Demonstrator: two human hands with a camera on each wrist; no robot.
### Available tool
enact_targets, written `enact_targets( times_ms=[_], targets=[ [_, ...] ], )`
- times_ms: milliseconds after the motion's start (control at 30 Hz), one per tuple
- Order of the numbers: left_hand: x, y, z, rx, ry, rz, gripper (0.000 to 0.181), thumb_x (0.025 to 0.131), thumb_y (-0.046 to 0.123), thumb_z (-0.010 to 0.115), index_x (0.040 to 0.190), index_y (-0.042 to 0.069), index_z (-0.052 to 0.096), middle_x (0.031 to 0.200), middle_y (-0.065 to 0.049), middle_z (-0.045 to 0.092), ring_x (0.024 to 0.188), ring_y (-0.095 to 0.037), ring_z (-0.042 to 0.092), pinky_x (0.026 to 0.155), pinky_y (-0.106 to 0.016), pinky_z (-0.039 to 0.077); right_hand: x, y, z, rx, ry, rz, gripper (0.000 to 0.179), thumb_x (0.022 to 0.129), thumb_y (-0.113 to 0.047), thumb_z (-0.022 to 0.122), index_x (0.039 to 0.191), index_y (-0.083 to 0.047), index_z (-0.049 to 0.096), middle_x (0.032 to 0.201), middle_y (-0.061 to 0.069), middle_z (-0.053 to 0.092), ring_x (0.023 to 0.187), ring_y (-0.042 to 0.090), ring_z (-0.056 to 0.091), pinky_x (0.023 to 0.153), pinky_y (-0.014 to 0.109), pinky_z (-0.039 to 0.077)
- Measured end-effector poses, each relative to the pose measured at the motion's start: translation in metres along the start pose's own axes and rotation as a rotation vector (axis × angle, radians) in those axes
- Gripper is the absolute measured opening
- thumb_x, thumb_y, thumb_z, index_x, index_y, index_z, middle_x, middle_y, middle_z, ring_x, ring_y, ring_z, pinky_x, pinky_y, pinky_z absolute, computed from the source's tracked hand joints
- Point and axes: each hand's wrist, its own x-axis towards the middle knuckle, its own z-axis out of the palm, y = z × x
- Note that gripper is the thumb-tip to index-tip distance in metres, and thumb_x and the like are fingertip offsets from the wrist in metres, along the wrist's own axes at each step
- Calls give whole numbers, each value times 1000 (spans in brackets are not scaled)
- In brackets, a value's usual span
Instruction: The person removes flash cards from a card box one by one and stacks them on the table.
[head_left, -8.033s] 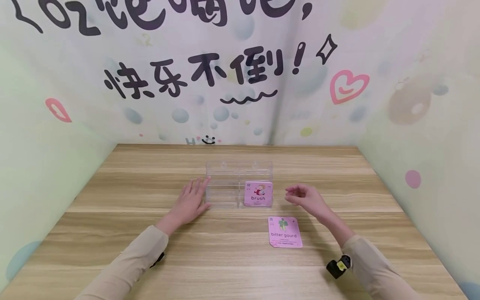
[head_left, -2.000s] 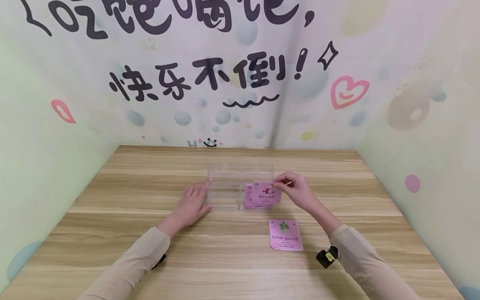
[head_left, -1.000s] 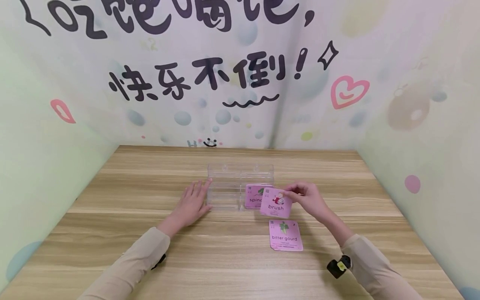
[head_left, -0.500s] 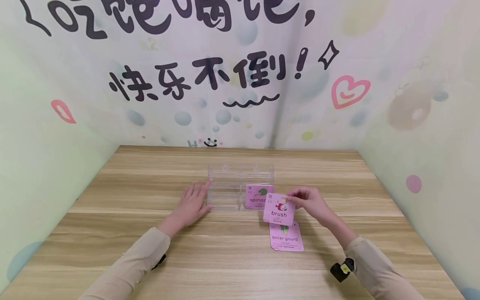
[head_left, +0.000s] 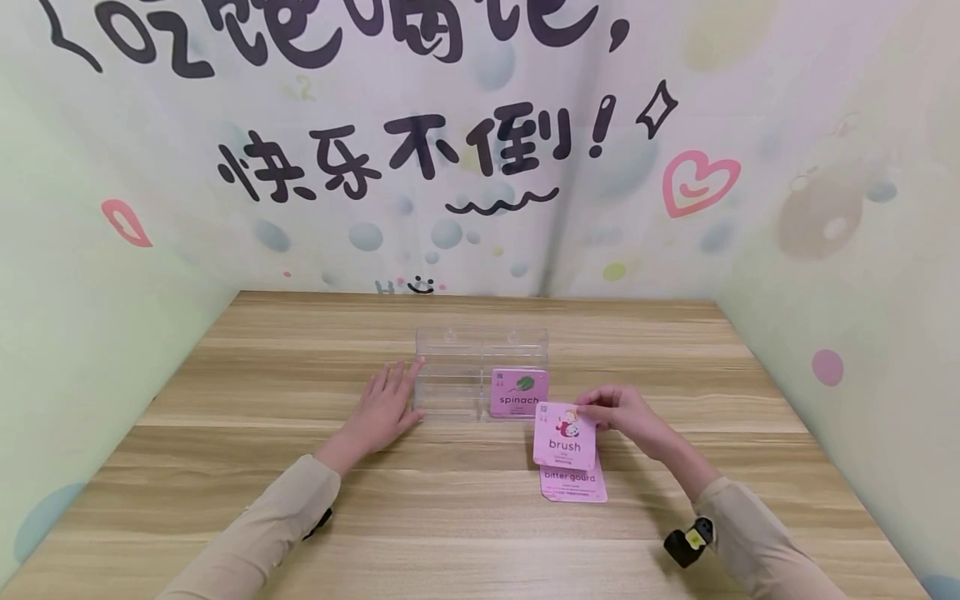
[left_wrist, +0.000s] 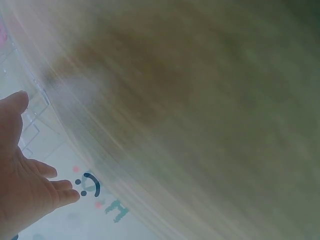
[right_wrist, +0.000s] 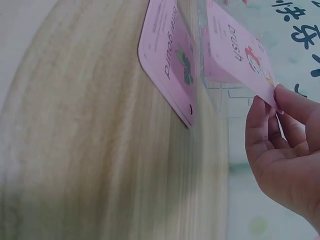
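Observation:
Between thumb and fingers, my right hand [head_left: 626,418] pinches the upper right corner of a pink "brush" flash card [head_left: 564,450]. That card overlaps the pink "bitter gourd" flash card [head_left: 573,489] lying on the table; in the right wrist view the brush card [right_wrist: 242,47] is raised above the bitter gourd card [right_wrist: 172,60]. A pink "spinach" card [head_left: 517,393] fronts the right lower compartment of a clear plastic holder [head_left: 482,367]. With fingers spread, my left hand [head_left: 382,407] rests at the holder's left edge; in the left wrist view the hand [left_wrist: 30,185] holds nothing.
The wood-grain table [head_left: 420,525] runs back to a printed cloth wall [head_left: 337,242] with black lettering. Cloth walls also close off the left and right sides. A black wrist camera [head_left: 686,543] hangs under the right sleeve.
My right hand has taken the brush card out of the holder's right compartment, uncovering the spinach card, and carried it forward over the bitter gourd card. My left hand stays at the holder.

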Motion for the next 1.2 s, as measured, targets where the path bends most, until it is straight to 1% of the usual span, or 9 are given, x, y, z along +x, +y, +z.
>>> enact_targets(
  times_ms=[233, 533, 900, 1200],
  targets=[
    [0, 1, -1, -6, -1, -4, 76, 90, 33, 55, 146, 11, 7, 142, -31, 22, 129, -51, 18, 102, -60, 17, -3, 6, -4, 22, -80, 56, 29, 86, -10, 60, 104, 12, 57, 89, 7, 64, 79, 16, 60, 69, 29, 51],
    [0, 1, -1, -16, 4, 0, 76, 90, 32, 55, 145, 10, 7, 141, -32, 23, 128, -52, 19, 101, -61, 17, -4, 12, -6, 61, -121, 98, 28, 86, -11, 60, 103, 11, 58, 89, 7, 65, 76, 16, 60, 65, 27, 49],
    [-1, 1, -1, -11, 7, 5, 77, 90, 32, 56, 145, 10, 7, 141, -32, 23, 128, -52, 19, 101, -62, 18, -4, 19, -5, 59, -152, 127, 26, 87, -10, 60, 102, 10, 61, 86, 6, 66, 72, 12, 59, 62, 24, 49],
    [0, 1, -1, -10, 3, 7, 76, 90, 33, 55, 146, 12, 7, 141, -31, 23, 128, -51, 19, 102, -61, 18, -3, 22, -4, 24, -138, 121, 28, 84, -11, 63, 102, 10, 60, 86, 7, 66, 74, 14, 61, 64, 26, 51]
  ],
)
